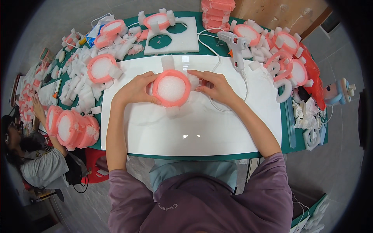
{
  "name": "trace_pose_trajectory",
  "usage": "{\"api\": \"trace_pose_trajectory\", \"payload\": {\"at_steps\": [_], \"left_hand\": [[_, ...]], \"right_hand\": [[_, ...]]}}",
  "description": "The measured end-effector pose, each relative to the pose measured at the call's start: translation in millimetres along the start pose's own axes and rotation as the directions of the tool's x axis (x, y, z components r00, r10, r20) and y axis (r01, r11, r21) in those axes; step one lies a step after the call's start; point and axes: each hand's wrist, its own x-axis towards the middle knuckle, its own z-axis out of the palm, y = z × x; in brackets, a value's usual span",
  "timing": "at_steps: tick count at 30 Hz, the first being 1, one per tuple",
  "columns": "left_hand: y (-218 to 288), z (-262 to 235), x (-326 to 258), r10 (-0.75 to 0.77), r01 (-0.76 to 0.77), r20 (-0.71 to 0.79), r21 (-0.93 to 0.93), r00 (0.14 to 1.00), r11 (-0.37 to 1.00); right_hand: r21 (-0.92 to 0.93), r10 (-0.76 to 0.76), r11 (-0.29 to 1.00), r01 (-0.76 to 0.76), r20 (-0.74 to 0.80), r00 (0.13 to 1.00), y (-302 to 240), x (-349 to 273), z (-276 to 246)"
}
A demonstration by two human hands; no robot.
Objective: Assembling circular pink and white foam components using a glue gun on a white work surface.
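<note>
A round piece with a pink foam rim and white foam middle (171,88) stands between my hands on the white board (194,136). My left hand (135,89) curls round its left side, thumb and fingers on the pink rim. A white foam block (167,62) sticks out from the rim's far side, and another block (173,112) shows at the near side. At the right side my right hand (218,88) pinches a small white foam block (194,81) against the rim. Beyond that hand lies a white glue gun (234,46) with its cord trailing across the board.
Loose white foam pieces (79,83) heap up at left, near stacked pink rings (74,126). A white foam sheet with round holes (190,39) lies at the back. More pink rings (287,42) crowd the right. Another person (44,167) works at far left by a red stool (95,165).
</note>
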Motion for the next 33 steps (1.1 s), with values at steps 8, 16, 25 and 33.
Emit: {"api": "trace_pose_trajectory", "payload": {"at_steps": [8, 16, 25, 33], "left_hand": [[1.5, 0.4, -0.2, -0.011, 0.011, -0.002, -0.003, 1.0, 1.0], [2.0, 0.1, -0.5, -0.001, 0.001, -0.007, -0.017, 1.0, 1.0], [0.8, -0.1, -0.1, -0.003, 0.004, 0.003, -0.011, 1.0, 1.0], [2.9, -0.8, 0.2, 0.005, -0.005, 0.0, -0.01, 1.0, 1.0]], "right_hand": [[-0.01, -0.003, 1.0, 0.003, -0.001, 1.0, 0.7, -0.2, 0.2], [-0.014, -0.022, 1.0, 0.022, -0.007, 1.0, 1.4, -0.2, 0.5], [-0.003, -0.01, 1.0, 0.01, 0.0, 1.0, 1.1, 0.2, 0.2], [-0.005, -0.009, 1.0, 0.009, 0.002, 1.0, 0.3, -0.1, -0.1]]}}
